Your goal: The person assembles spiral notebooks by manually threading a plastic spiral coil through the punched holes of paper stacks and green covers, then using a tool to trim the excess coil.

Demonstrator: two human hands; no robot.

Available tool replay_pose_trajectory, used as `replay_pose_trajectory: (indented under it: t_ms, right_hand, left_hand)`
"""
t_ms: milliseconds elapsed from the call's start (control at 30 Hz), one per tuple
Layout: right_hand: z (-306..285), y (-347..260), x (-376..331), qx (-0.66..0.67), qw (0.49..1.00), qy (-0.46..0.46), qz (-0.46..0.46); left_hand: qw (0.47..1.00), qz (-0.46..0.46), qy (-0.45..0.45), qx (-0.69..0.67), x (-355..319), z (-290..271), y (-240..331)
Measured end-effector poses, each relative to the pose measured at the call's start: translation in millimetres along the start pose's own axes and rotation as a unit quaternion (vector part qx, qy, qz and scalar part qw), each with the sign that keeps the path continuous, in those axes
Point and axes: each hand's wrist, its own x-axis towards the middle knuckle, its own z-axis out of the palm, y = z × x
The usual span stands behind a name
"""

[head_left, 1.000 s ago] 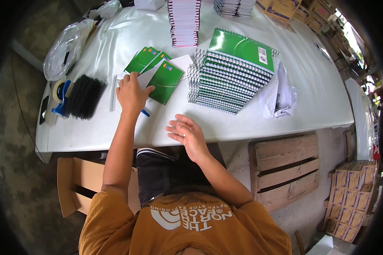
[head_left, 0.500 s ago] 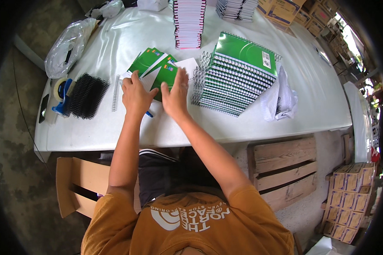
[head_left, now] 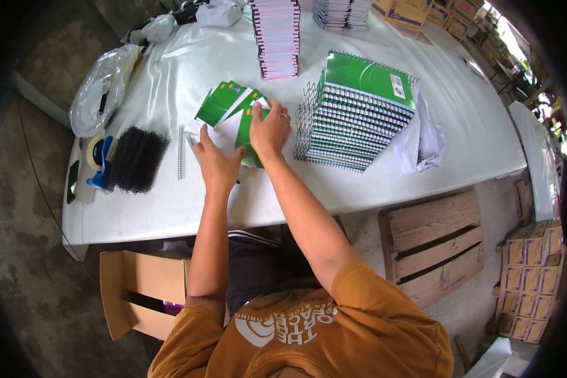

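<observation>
Several green-covered notebooks (head_left: 223, 104) lie fanned out on the white-covered table, with white pages showing between them. My right hand (head_left: 271, 131), a ring on one finger, closes on the upper right edge of the nearest green notebook (head_left: 247, 142). Its thumb is on the cover and its other fingers are at the edge. At the lower left of the same notebooks is my left hand (head_left: 217, 165), thumb and fingers spread, its fingertips by the white pages. A loose metal spiral (head_left: 181, 152) lies left of it. The palms hide part of the covers.
A tall stack of spiral-bound green notebooks (head_left: 359, 120) stands at right, beside crumpled white plastic (head_left: 419, 142). Black spirals (head_left: 140, 159), a blue tape dispenser (head_left: 99, 173) and a phone (head_left: 73, 181) are at left. Behind stands a stack of books (head_left: 276, 41). A cardboard box (head_left: 148, 277) sits below the table edge.
My right hand has gone from hovering open beside the notebooks to closing on the near one's upper edge. My left hand stays spread at the lower left. The whole view has shifted slightly.
</observation>
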Motion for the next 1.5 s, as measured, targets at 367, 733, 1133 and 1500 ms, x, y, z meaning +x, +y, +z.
replay_pose_trajectory:
  t_ms: [367,733,1133,1500]
  right_hand:
    - [-42,-1,-32,0.353,0.917,-0.013,-0.184]
    - [-172,8,-69,0.159,0.926,-0.296,-0.171]
    - [-137,88,-64,0.369,0.887,-0.244,-0.130]
    - [-145,88,-57,0.356,0.881,-0.278,-0.138]
  left_hand:
    - [0.931,-0.005,0.057,-0.360,-11,-36,3]
    - [0.934,0.199,0.221,-0.199,-70,-44,25]
    - [0.860,0.025,-0.191,-0.473,-71,-1,-9]
    - [0.846,0.002,-0.231,-0.481,-86,-4,-3]
